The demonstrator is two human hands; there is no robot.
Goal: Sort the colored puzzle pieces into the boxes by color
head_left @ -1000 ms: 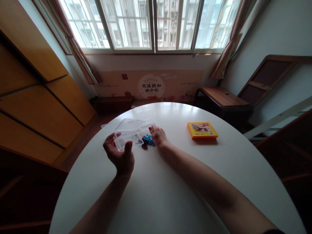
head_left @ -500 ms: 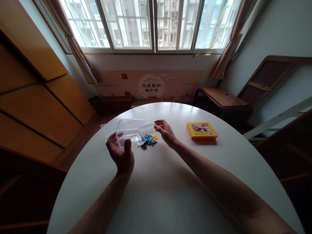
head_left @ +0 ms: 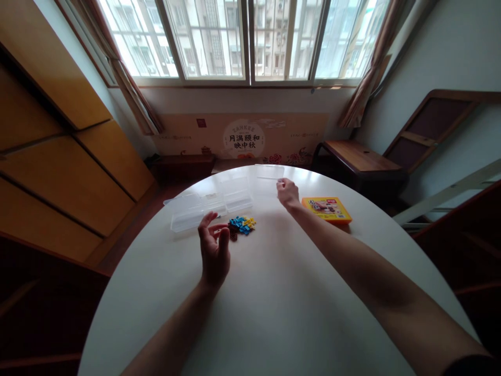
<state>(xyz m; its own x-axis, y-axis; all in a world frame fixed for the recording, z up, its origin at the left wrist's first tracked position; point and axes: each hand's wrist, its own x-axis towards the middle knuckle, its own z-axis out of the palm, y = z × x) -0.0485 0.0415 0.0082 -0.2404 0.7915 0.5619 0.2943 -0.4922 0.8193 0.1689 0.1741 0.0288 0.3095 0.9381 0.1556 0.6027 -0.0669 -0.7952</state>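
Lifted away rightward, clear box (head_left: 269,172) (long axis sideways) in right hand (head_left: 287,191); left hand (head_left: 214,250) released.

A round white table (head_left: 274,292) carries clear plastic boxes (head_left: 195,211) near its far-left edge, small coloured pieces (head_left: 241,225) beside them, and an orange box (head_left: 326,209) far right.

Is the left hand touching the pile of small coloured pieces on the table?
Apart. In the head view the left hand is raised, fingers curled, beside the pile of coloured pieces; a strip of bare white table shows between them.
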